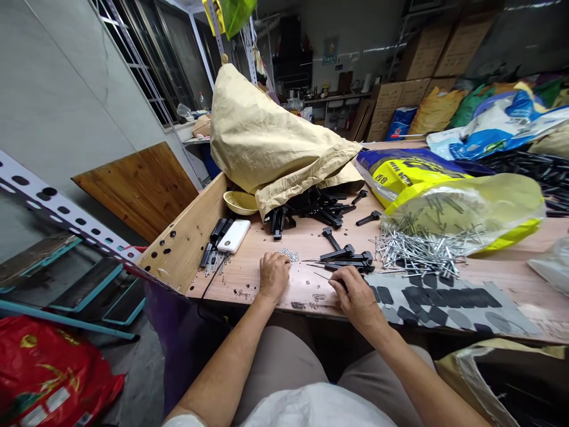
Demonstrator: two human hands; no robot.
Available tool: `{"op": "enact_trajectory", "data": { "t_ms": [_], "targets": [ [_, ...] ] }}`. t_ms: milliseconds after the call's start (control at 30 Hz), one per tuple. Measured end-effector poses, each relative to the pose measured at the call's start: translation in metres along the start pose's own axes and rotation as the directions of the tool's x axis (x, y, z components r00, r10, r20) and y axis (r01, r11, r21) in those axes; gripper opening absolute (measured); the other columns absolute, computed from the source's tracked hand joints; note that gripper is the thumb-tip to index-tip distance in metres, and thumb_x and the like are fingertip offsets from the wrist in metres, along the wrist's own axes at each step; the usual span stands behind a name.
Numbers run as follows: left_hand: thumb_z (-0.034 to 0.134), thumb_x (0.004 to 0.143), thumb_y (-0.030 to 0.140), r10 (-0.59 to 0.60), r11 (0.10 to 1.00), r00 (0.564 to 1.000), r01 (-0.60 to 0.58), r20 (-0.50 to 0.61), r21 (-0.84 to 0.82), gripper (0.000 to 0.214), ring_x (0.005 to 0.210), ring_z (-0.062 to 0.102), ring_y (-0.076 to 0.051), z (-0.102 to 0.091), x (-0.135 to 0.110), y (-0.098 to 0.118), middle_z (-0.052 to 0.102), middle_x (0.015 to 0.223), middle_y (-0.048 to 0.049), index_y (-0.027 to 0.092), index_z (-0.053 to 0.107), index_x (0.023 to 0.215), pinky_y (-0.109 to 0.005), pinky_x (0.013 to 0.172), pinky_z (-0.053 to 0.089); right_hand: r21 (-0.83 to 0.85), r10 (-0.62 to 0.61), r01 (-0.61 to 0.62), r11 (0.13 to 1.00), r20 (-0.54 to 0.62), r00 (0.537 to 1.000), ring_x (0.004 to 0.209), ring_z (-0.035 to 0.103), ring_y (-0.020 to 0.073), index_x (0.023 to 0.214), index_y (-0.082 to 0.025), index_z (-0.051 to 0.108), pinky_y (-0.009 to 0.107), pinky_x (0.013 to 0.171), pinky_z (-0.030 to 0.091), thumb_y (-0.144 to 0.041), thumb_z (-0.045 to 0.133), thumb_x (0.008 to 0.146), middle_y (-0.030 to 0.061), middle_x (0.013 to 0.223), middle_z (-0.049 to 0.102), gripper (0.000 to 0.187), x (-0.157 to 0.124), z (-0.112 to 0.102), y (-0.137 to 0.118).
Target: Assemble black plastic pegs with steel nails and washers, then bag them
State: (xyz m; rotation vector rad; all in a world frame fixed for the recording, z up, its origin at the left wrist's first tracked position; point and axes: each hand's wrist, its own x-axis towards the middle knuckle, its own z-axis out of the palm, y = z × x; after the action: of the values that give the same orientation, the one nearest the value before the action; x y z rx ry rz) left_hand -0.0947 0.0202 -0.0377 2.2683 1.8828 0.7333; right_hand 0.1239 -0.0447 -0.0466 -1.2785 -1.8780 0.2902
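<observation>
My left hand (274, 277) rests on the wooden bench with its fingers curled down, beside a small heap of tiny silvery nuts (290, 255). Whatever those fingertips pinch is hidden. My right hand (355, 299) is closed, thumb against fingers, on a thin metal rod (320, 276) that points left towards the other hand. Just beyond it lie several black plastic parts (338, 254), some with thin rods sticking out leftwards. To the right spreads a pile of loose metal rods (415, 252), spilling from a yellow plastic bag (471, 201).
Black pads lie on a grey sheet (502, 305) at the right. A large beige sack (275, 130) covers more black parts at the back. A white power bank (234, 236) with a cable and a yellow bowl (240, 202) stand near the wooden side board (186, 249).
</observation>
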Motion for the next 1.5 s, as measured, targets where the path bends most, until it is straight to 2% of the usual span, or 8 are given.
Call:
{"op": "enact_trajectory", "data": {
  "t_ms": [167, 300, 367, 500, 567, 1267, 1400, 1500],
  "targets": [
    [0.062, 0.079, 0.017, -0.132, 0.928, 0.991, 0.119, -0.014, -0.354, 0.012, 0.097, 0.051, -0.026, -0.001, 0.004, 0.006, 0.067, 0.085, -0.0055, 0.023, 0.066, 0.068, -0.041, 0.090, 0.038, -0.008, 0.005, -0.005, 1.000, -0.009, 1.000, 0.084, 0.059, 0.0214, 0.089, -0.024, 0.050, 0.033, 0.076, 0.047, -0.027, 0.040, 0.095, 0.0061, 0.089, 0.057, 0.012, 0.002, -0.001, -0.004],
    [0.064, 0.077, 0.026, -0.232, 0.619, 0.965, 0.247, 0.127, -0.745, 0.007, 0.078, 0.056, -0.018, -0.004, 0.000, 0.022, 0.064, 0.075, -0.0023, 0.019, 0.065, 0.073, -0.031, 0.073, 0.044, -0.028, 0.008, -0.007, 1.000, 0.016, 1.000, 0.078, 0.060, 0.0209, 0.092, -0.024, 0.050, 0.032, 0.071, 0.045, -0.026, 0.040, 0.095, 0.0047, 0.085, 0.060, 0.011, 0.007, -0.008, -0.017],
    [0.068, 0.074, 0.035, -0.211, 0.473, 0.949, 0.308, 0.233, -0.825, 0.017, 0.064, 0.054, -0.013, -0.008, -0.006, 0.033, 0.060, 0.069, -0.0001, 0.018, 0.064, 0.076, -0.025, 0.059, 0.041, -0.034, 0.017, -0.015, 0.999, 0.049, 0.999, 0.075, 0.062, 0.0204, 0.094, -0.025, 0.051, 0.031, 0.069, 0.045, -0.026, 0.040, 0.095, 0.0036, 0.083, 0.062, 0.011, 0.008, -0.012, -0.024],
    [0.084, 0.058, 0.036, -0.136, -0.013, 0.870, 0.477, 0.474, -0.879, 0.032, 0.057, 0.049, -0.007, -0.018, -0.019, 0.051, 0.057, 0.065, 0.0019, 0.015, 0.064, 0.072, -0.018, 0.050, 0.032, -0.052, 0.025, -0.018, 0.998, 0.124, 0.992, 0.074, 0.065, 0.0200, 0.101, -0.025, 0.053, 0.029, 0.067, 0.045, -0.027, 0.040, 0.095, 0.0031, 0.085, 0.067, 0.014, 0.006, -0.020, -0.034],
    [0.087, 0.054, 0.033, -0.111, -0.101, 0.852, 0.502, 0.511, -0.859, 0.034, 0.058, 0.050, -0.006, -0.023, -0.024, 0.058, 0.058, 0.065, 0.0012, 0.014, 0.064, 0.071, -0.016, 0.049, 0.031, -0.066, 0.005, 0.005, 0.998, 0.146, 0.989, 0.078, 0.066, 0.0201, 0.103, -0.026, 0.054, 0.028, 0.070, 0.045, -0.028, 0.040, 0.097, 0.0034, 0.090, 0.069, 0.016, 0.003, -0.023, -0.036],
    [0.088, 0.053, 0.023, -0.115, -0.116, 0.865, 0.477, 0.488, -0.871, 0.025, 0.064, 0.057, -0.007, -0.023, -0.038, 0.075, 0.064, 0.066, 0.0017, 0.014, 0.070, 0.069, -0.016, 0.063, 0.043, -0.227, 0.072, -0.038, 0.973, 0.145, 0.987, 0.072, 0.065, 0.0176, 0.097, -0.024, 0.058, 0.025, 0.059, 0.036, -0.036, 0.041, 0.099, 0.0026, 0.087, 0.070, 0.021, -0.007, -0.040, -0.045],
    [0.087, 0.054, 0.023, -0.090, -0.091, 0.870, 0.477, 0.484, -0.874, 0.024, 0.061, 0.056, -0.006, -0.021, -0.040, 0.075, 0.065, 0.065, 0.0019, 0.015, 0.071, 0.069, -0.016, 0.062, 0.043, 0.054, 0.169, -0.189, 0.981, 0.255, 0.952, 0.057, 0.058, 0.0142, 0.089, -0.023, 0.058, 0.023, 0.055, 0.037, -0.036, 0.043, 0.097, -0.0014, 0.067, 0.063, 0.021, -0.005, -0.042, -0.043],
    [0.087, 0.054, 0.023, -0.089, -0.074, 0.866, 0.487, 0.492, -0.870, 0.024, 0.060, 0.055, -0.006, -0.022, -0.042, 0.074, 0.065, 0.065, 0.0019, 0.015, 0.071, 0.069, -0.017, 0.061, 0.043, 0.312, 0.247, -0.379, 0.871, 0.387, 0.888, 0.043, 0.047, 0.0099, 0.082, -0.022, 0.054, 0.021, 0.047, 0.035, -0.037, 0.042, 0.097, -0.0054, 0.056, 0.055, 0.024, -0.004, -0.043, -0.042]
  ]
}}
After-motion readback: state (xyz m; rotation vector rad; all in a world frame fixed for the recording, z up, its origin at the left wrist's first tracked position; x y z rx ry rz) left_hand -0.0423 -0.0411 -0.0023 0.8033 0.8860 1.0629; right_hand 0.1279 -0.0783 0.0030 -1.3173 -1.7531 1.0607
